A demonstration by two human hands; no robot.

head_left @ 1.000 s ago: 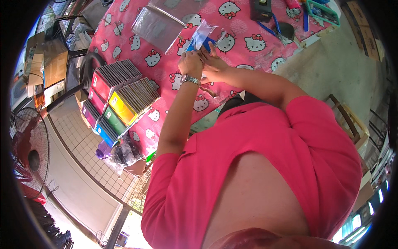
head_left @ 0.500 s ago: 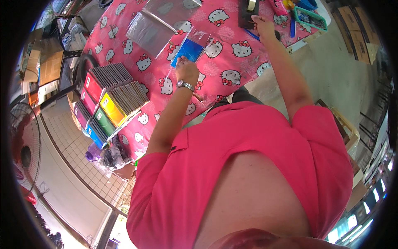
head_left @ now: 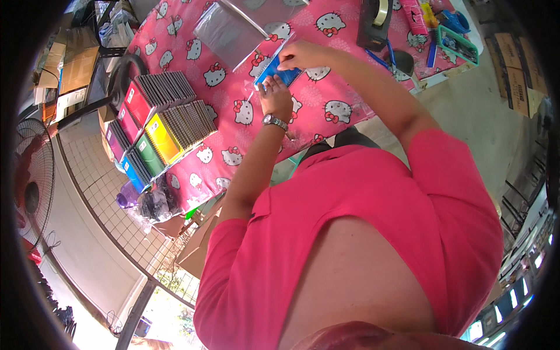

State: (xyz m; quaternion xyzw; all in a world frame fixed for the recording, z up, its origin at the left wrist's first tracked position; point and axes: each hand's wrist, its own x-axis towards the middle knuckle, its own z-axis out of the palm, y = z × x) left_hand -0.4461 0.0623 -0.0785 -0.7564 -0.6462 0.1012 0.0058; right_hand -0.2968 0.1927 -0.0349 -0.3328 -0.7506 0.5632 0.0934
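At the far left a standing fan with a dark grille [head_left: 32,186] stands on the tiled floor, and nearer the table brown cardboard boxes [head_left: 73,67] sit stacked on a shelf. On the pink cartoon-cat tablecloth [head_left: 332,108], rows of thin booklets with red, yellow, green and blue covers [head_left: 160,125] lie fanned in overlapping stacks at the table's left edge. Above them lies a loose stack of clear plastic sleeves [head_left: 227,32].

The left hand [head_left: 275,98], with a silver wristwatch, lies flat, its fingers spread and pressing down on the near end of a small blue booklet in a clear wrapper [head_left: 279,71]; it grips nothing, only pins the packet to the cloth. The right hand [head_left: 306,54] meets the same packet at its far end, fingertips pinched on the wrapper's edge or flap; whether anything else is between the fingers cannot be told. The booklet sits on the table between the two hands, just right of the sleeves.

This looks like the closing of a bagged booklet: the flap being folded over and smoothed. The next move would call for holding the packet still while the flap is pressed shut, perhaps with tape.

Further right stand a black tape dispenser [head_left: 374,23], blue pens [head_left: 388,55], and a green tray of small items [head_left: 458,45].
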